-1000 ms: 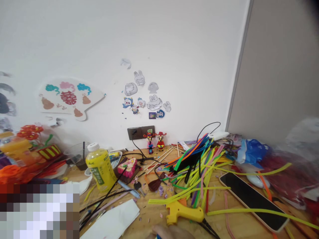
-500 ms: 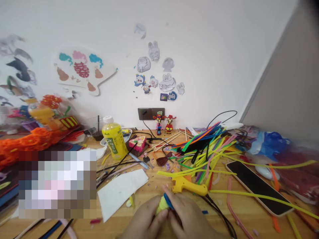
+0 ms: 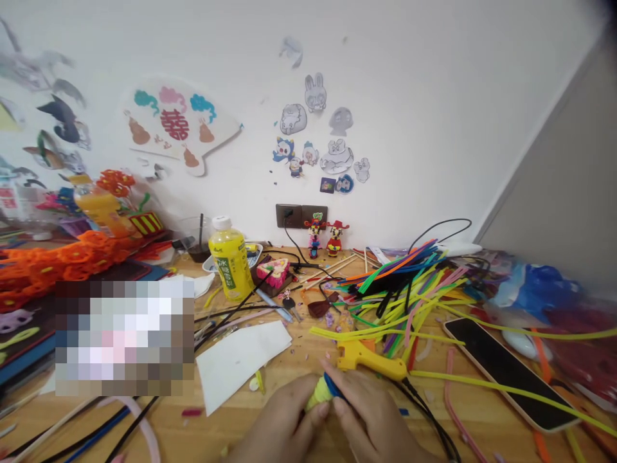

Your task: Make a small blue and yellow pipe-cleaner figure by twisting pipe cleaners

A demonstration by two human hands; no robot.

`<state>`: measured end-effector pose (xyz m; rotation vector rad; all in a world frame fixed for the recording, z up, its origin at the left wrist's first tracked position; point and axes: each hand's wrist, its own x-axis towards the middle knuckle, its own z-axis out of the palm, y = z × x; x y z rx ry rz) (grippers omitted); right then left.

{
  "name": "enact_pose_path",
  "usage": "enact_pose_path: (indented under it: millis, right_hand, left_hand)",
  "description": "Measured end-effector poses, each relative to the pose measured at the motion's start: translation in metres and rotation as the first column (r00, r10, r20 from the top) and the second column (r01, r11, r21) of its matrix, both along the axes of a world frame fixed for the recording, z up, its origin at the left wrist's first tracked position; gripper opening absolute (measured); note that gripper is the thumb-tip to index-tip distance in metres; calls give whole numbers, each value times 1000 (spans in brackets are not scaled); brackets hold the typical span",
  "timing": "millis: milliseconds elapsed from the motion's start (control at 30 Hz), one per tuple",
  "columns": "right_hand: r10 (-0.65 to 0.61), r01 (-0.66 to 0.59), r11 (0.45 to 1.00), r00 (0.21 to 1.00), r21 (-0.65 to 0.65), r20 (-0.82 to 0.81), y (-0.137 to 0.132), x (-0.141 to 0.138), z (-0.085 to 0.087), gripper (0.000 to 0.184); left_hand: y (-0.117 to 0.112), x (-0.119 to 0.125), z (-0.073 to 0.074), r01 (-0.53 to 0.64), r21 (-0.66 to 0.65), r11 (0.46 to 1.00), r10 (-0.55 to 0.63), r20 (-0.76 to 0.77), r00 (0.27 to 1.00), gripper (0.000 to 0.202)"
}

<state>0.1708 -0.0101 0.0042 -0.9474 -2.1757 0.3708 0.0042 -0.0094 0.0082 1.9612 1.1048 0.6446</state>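
Observation:
My left hand [image 3: 279, 427] and my right hand [image 3: 371, 418] meet low at the middle of the wooden table [image 3: 241, 427]. Both pinch a small yellow fuzzy piece [image 3: 318, 393] with a blue pipe cleaner [image 3: 333, 388] wound on it. The fingers of both hands are closed around it. A yellow glue gun [image 3: 369, 360] lies just beyond my right hand, its black cord running off to the right. A heap of coloured pipe cleaners [image 3: 409, 289] spreads behind it.
A white sheet of paper [image 3: 241, 360] lies left of the hands. A yellow drink bottle [image 3: 230, 260] stands further back, a black phone [image 3: 506, 370] lies at right. Orange pipe-cleaner work [image 3: 58, 263] fills the left. Two small figurines [image 3: 325, 236] stand by the wall socket.
The view tipped down and shifted left, bringing both hands into sight. They hold the yellow piece with the blue pipe cleaner, and their grip has barely changed over the last half second.

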Motion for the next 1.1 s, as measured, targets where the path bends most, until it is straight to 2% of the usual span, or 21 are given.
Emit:
enact_pose_path:
  millis: [200,400,533,633,767,967,1100]
  right_hand:
    - [-9,-20,986,985,-166,-174,1,0,-5,32]
    - [-26,-30,967,976,-254,-216,4,2,-10,32]
    - [-74,4,963,966,-270,-249,6,1,-9,30]
    - [-138,60,961,950,-271,-279,7,0,-9,26]
    - [-165,73,959,928,-273,-333,8,0,-11,23]
    - [-164,74,963,924,-258,-345,7,-1,-11,20]
    - [-97,8,972,925,-236,-368,6,-2,-7,21]
  left_hand:
    - [1,2,2,-1,8,1000,1,-1,1000,17]
    - [1,2,3,-5,10,1000,5,15,1000,16]
    - [1,0,-1,-14,7,1000,14,51,999,19]
    - [2,-1,-6,-55,-10,998,55,69,996,24]
    - [0,0,-8,-106,-20,994,108,88,990,28]
    - [1,-1,-5,-198,154,968,214,-92,972,9]
    - [2,-1,-7,-235,115,965,235,14,972,22]
